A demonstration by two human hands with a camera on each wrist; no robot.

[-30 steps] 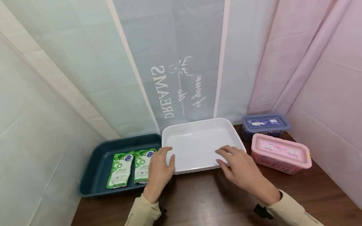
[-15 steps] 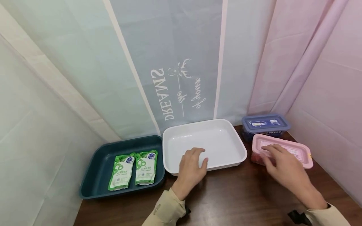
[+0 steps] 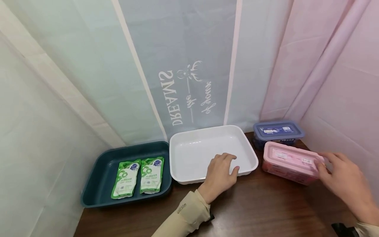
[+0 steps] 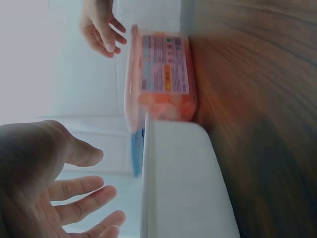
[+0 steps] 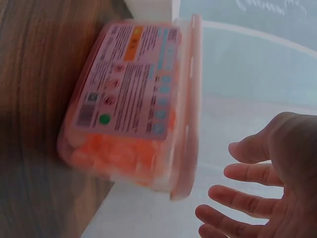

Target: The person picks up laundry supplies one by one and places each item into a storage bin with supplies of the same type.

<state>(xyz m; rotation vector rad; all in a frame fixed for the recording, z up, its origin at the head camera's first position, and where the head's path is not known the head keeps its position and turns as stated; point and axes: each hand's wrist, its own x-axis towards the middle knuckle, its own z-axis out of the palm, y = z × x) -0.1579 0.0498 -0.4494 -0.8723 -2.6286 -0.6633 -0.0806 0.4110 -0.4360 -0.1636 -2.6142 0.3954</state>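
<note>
Over the front edge of the white tray (image 3: 189,156) hovers my left hand (image 3: 220,176), fingers relaxed and holding nothing. My right hand (image 3: 344,181) is at the right end of the pink-lidded box (image 3: 291,161); in the right wrist view its loosely bent fingers (image 5: 247,201) stand apart from the lid. Reddish-orange contents show through the box's clear wall, which bears a printed label (image 5: 131,82). Behind this box stands a blue-lidded box (image 3: 278,131).
At the left, a dark teal tray (image 3: 99,177) holds two green and white pouches (image 3: 126,179) (image 3: 151,174) side by side. Everything stands on a brown wooden table (image 3: 251,207). Printed fabric (image 3: 195,39) hangs behind and at both sides.
From the white tray my right hand has moved right, across the pink-lidded box to its far end. My left hand has shifted right along the white tray's front edge.
</note>
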